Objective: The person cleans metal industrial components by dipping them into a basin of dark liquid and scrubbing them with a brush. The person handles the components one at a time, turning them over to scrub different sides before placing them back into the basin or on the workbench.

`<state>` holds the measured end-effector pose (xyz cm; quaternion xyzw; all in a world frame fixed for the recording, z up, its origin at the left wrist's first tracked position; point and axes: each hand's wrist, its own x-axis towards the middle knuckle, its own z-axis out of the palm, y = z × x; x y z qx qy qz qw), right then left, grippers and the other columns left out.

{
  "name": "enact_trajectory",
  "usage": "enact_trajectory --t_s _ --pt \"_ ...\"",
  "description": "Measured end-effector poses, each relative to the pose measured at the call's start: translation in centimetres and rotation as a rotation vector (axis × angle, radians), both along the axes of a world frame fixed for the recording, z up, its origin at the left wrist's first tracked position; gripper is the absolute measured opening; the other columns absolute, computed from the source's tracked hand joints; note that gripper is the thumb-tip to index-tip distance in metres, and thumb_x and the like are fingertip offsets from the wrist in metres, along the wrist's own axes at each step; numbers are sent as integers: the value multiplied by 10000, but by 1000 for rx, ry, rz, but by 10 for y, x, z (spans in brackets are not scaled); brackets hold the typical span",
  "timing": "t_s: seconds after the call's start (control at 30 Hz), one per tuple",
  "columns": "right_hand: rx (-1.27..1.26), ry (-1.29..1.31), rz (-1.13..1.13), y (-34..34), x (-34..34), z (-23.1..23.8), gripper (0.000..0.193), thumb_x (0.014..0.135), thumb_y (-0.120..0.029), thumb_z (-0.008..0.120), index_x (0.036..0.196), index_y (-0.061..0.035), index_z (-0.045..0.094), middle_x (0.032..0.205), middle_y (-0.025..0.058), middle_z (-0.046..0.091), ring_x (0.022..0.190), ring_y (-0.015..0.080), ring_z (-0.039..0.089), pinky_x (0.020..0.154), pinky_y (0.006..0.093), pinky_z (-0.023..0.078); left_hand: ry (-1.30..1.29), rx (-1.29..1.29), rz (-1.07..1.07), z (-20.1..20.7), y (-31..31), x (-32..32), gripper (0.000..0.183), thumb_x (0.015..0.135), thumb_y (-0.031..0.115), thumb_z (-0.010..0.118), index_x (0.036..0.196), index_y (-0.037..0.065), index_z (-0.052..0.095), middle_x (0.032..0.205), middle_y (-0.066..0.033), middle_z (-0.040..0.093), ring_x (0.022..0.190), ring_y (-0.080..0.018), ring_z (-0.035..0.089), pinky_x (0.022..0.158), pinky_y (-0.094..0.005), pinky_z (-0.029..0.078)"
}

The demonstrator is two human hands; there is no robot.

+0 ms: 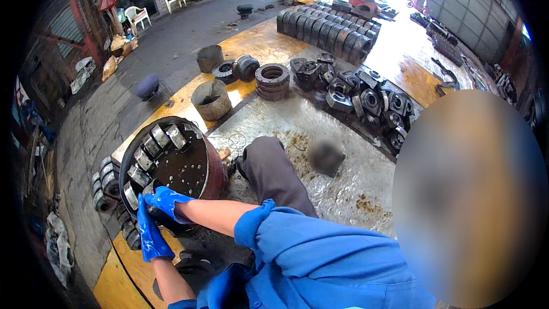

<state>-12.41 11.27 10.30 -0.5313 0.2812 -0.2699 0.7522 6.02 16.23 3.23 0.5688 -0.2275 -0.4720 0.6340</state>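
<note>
Both my hands, in blue rubber gloves, are close together at the near left rim of a round drum (213, 163) of dark liquid. My right hand (166, 201) is closed round a dark metal roller (152, 186), which is mostly hidden by the gloves. My left hand (151, 233) reaches up against its left side, fingers pressed together. Just beside them, a shiny metal block (130, 193) leans inside the drum wall. Several more wet metal blocks (143, 159) stand in a curved row along the drum's inner left and far side. Bubbles float on the dark liquid (180, 166).
Dark rollers (106, 186) lie left of the drum. Beyond it stand a metal can (210, 100), a second can (210, 58) and stacked rings (272, 82). Greasy machined parts (366, 97) and rows of rollers (326, 28) lie farther right. A blurred patch covers the right side.
</note>
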Motion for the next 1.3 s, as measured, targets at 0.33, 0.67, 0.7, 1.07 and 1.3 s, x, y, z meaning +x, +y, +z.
enact_trajectory --t_s 0.33,0.67,0.7,1.07,1.3 --pt "-126 226 -29 -5 -5 16 542 947 -401 637 1210 72 680 1098 226 730 961 287 682 834 440 530 -81 -38 -40 10 8 -12 643 1010 537 535 1462 80 514 1389 -123 599 1210 -262 604 1032 -416 492" --pt "114 -93 -96 -2 15 -28 347 949 -284 677 1057 45 707 884 127 693 778 218 590 707 444 515 -185 -72 -4 37 35 -54 585 1091 397 432 1595 108 362 1545 -113 465 1382 -255 467 1169 -409 360" --pt "141 -95 -101 0 19 -27 352 942 -289 679 1038 48 712 861 128 697 763 219 591 697 447 515 -185 -61 18 37 32 -50 584 1092 397 431 1593 106 364 1543 -113 466 1381 -256 469 1170 -410 360" --pt "-1 -123 -180 -8 21 -38 422 926 -400 666 1002 11 727 873 239 728 779 338 721 692 448 547 316 202 7 23 8 3 573 1096 403 417 1569 82 395 1524 -113 480 1365 -265 481 1172 -412 358" --pt "-57 -4 -123 -12 13 -37 503 929 -497 660 976 3 698 877 250 717 785 360 720 721 463 540 102 264 13 28 7 0 444 1084 341 436 1404 58 558 1337 -116 618 1189 -268 603 1017 -407 495"
